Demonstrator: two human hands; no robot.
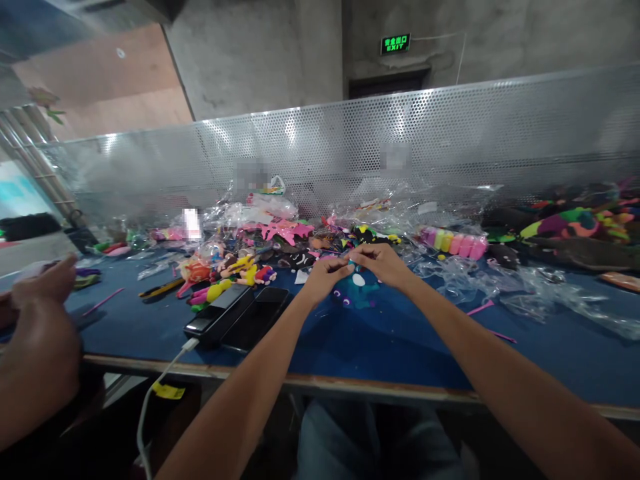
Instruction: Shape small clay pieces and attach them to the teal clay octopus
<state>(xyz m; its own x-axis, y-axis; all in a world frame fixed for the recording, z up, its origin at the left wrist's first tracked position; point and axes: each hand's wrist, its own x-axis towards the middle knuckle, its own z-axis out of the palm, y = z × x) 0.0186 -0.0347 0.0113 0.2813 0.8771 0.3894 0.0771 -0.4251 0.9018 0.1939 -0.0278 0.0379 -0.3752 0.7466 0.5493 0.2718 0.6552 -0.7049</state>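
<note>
Left hand [326, 276] and right hand [384, 264] pinch a teal bit [353, 267]; teal figure [369, 295] at six o'clock, phone [257, 319] at eight.

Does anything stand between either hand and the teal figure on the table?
Nothing visible does. The left hand and right hand meet at the far edge of the teal figure. The black phone lies off to the left, the crumpled clear plastic off to the right.

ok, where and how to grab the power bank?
Probably mid-body, across its long sides, from above. The power bank is a thick block, seemingly standing higher than the flat phone close on its right. Keep off the near end: the cable plugs in there.
</note>
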